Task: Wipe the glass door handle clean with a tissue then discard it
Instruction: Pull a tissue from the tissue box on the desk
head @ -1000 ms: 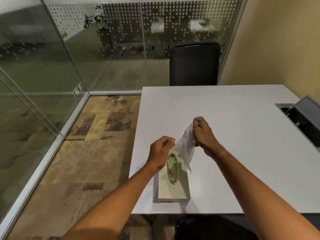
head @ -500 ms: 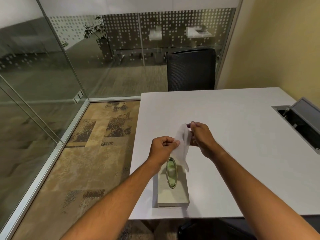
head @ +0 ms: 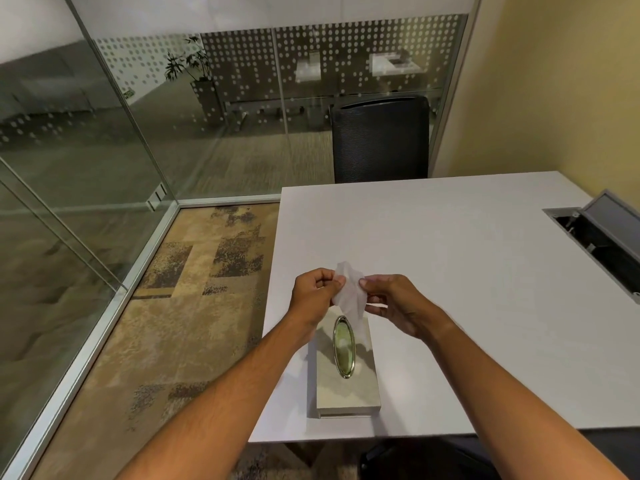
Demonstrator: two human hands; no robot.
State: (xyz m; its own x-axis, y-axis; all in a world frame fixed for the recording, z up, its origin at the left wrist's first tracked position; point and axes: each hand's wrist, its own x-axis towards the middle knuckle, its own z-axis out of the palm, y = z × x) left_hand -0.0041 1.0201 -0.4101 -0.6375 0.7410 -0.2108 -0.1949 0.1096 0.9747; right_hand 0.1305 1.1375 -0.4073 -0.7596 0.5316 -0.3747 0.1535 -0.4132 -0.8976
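A white tissue (head: 350,295) hangs in the air between both hands, above the far end of a beige tissue box (head: 346,379) with an oval metal-rimmed slot. My left hand (head: 313,292) pinches the tissue's left edge. My right hand (head: 391,303) pinches its right edge with thumb and fingers. The box lies near the front left corner of the white table (head: 450,271). Glass walls (head: 86,161) stand to the left and behind; no door handle shows in this view.
A black mesh chair (head: 379,140) stands at the table's far side. An open cable hatch (head: 599,233) is set in the table at the right. Patterned carpet (head: 180,306) lies left of the table, a yellow wall (head: 554,98) to the right.
The tissue has come free of the box slot. My left hand has risen off the box and taken the tissue's left edge. Both hands now spread it.
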